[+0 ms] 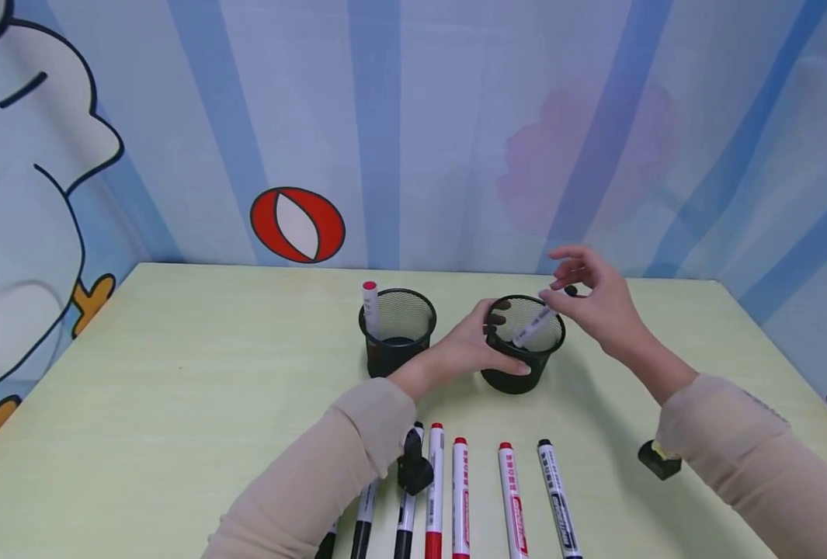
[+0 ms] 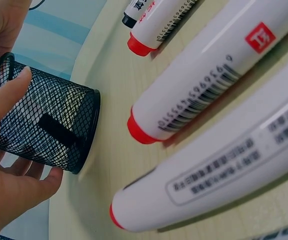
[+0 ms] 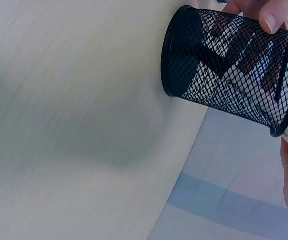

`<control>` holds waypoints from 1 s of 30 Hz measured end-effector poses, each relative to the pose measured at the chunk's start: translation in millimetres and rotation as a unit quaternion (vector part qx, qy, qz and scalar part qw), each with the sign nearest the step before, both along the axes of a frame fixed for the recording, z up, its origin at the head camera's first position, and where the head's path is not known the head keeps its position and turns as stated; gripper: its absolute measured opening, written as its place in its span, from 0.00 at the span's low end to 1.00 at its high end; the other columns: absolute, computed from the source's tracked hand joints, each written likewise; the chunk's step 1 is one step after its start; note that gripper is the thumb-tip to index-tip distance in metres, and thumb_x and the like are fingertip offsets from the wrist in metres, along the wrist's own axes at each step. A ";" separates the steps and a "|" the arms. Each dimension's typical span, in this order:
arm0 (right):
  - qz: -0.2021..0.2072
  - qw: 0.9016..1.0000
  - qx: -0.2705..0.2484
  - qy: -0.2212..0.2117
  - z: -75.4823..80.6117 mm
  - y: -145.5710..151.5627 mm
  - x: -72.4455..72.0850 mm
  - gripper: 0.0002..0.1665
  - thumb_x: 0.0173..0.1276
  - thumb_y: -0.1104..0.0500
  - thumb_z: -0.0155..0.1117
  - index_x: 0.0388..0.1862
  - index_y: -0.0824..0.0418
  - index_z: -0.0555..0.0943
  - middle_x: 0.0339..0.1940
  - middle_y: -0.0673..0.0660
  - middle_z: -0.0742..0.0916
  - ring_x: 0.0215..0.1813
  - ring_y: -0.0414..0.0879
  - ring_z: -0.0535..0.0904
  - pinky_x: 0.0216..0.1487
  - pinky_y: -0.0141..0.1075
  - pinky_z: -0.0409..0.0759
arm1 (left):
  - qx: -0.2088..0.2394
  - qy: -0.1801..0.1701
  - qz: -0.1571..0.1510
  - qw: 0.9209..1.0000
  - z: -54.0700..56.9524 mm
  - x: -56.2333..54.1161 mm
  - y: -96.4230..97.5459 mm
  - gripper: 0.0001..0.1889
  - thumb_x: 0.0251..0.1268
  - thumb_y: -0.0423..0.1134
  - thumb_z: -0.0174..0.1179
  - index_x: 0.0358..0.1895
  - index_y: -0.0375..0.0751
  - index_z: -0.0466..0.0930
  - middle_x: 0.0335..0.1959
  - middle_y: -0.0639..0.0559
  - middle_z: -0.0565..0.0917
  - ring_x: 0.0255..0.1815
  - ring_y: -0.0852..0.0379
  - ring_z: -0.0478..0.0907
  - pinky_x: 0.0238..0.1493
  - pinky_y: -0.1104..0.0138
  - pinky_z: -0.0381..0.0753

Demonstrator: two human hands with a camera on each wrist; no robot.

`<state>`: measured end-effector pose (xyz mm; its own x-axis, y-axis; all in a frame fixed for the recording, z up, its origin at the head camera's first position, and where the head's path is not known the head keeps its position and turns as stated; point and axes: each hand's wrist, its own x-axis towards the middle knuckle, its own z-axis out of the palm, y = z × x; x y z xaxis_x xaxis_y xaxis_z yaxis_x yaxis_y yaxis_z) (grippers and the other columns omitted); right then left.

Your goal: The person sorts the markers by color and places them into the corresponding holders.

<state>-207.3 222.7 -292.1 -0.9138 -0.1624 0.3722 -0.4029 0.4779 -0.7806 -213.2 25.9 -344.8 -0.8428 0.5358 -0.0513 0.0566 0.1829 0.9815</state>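
My left hand (image 1: 470,341) grips a black mesh pen cup (image 1: 518,380) around its side, thumb in front and other fingers behind. The cup leans slightly on the table. Over its rim, my right hand (image 1: 598,303) pinches a white marker (image 1: 535,326) with black ends near its upper end. The marker slants down inside the cup, and its black lower end shows through the mesh in the right wrist view. A second mesh pen cup (image 1: 388,357) stands to the left, holding a red-ended marker (image 1: 370,310) upright against its rim.
Several white markers with red or black ends lie in a row at the table's near side, among them a red one (image 1: 460,497) and a black one (image 1: 558,497). The left forearm covers part of the row. A printed curtain (image 1: 441,155) hangs behind the table (image 1: 245,357).
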 end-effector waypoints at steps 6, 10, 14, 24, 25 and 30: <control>-0.019 1.000 -0.005 0.004 3.6 8.7 2.2 0.23 0.61 0.64 0.65 0.55 0.60 0.72 0.40 0.56 0.76 0.41 0.38 0.76 0.35 0.26 0.76 | 0.008 -0.007 -0.002 1.000 -0.6 0.1 -0.1 0.48 0.45 0.32 0.72 0.70 0.46 0.52 0.68 0.43 0.61 0.68 0.48 0.58 0.64 0.59 0.63; -0.030 0.999 -0.032 0.004 8.6 17.8 4.9 0.21 0.61 0.65 0.64 0.53 0.54 0.74 0.39 0.51 0.76 0.42 0.37 0.76 0.37 0.24 0.75 | 0.007 -0.007 -0.002 1.000 -1.0 0.0 0.4 0.48 0.45 0.32 0.73 0.69 0.46 0.52 0.68 0.43 0.61 0.68 0.47 0.58 0.63 0.59 0.64; -0.014 0.995 -0.100 -0.014 14.6 26.7 10.6 0.21 0.61 0.68 0.64 0.51 0.50 0.74 0.38 0.50 0.77 0.42 0.38 0.75 0.39 0.23 0.76 | 0.006 -0.007 0.000 1.000 -0.7 -0.2 0.7 0.48 0.44 0.32 0.73 0.69 0.46 0.53 0.67 0.42 0.61 0.67 0.46 0.59 0.63 0.59 0.63; 0.070 0.965 -0.243 -0.068 25.5 38.7 33.5 0.22 0.61 0.72 0.61 0.53 0.58 0.74 0.37 0.54 0.77 0.36 0.42 0.79 0.39 0.31 0.81 | 0.010 -0.011 0.003 1.000 0.5 0.8 -1.3 0.48 0.44 0.31 0.73 0.70 0.47 0.53 0.68 0.42 0.61 0.67 0.45 0.59 0.63 0.57 0.63; 0.077 0.963 -0.248 -0.074 25.8 39.9 35.9 0.22 0.61 0.73 0.60 0.54 0.58 0.74 0.37 0.54 0.78 0.36 0.42 0.79 0.39 0.32 0.81 | 0.010 -0.009 0.004 1.000 0.1 0.6 -1.2 0.48 0.44 0.32 0.73 0.70 0.47 0.53 0.68 0.42 0.61 0.67 0.45 0.59 0.63 0.57 0.63; 0.081 0.959 -0.251 -0.102 26.5 44.3 47.4 0.23 0.62 0.74 0.59 0.54 0.57 0.74 0.38 0.54 0.78 0.36 0.41 0.80 0.38 0.32 0.81 | 0.005 -0.007 -0.001 1.000 -0.4 -0.8 0.9 0.48 0.44 0.32 0.73 0.70 0.47 0.53 0.68 0.43 0.62 0.67 0.46 0.60 0.62 0.58 0.64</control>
